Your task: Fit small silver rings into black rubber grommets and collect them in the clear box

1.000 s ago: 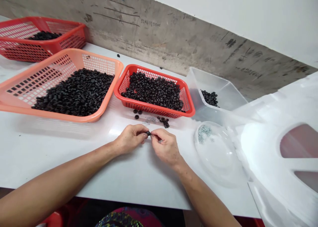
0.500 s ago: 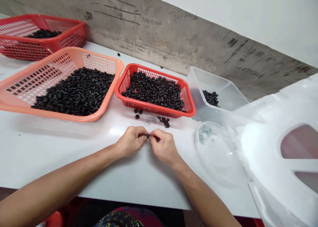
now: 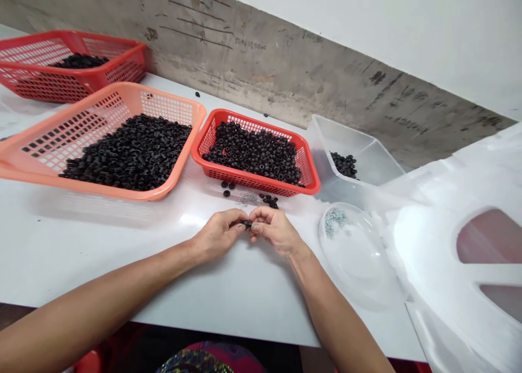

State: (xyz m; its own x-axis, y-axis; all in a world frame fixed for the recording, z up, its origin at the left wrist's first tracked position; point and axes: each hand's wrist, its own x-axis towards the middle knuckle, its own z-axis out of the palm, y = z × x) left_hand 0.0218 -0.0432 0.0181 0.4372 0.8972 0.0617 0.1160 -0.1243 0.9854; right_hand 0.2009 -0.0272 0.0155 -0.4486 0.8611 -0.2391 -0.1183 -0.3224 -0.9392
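Note:
My left hand and my right hand meet above the white table, fingertips pinched around a small black part. Fingers cover most of it, so its exact shape cannot be made out. Just beyond my hands lie a few loose round black parts, a scatter of tiny silvery pieces and a little pile of black parts. Behind these stands a red basket holding many black ring-shaped pieces.
An orange basket of small black parts stands left, with another red basket behind it. On the right are a clear bin, a clear round dish with silvery bits, and a large white plastic object.
My right hand has turned, its fingers now reaching further over the black part. My left hand keeps its pinch. The whole view has shifted slightly.

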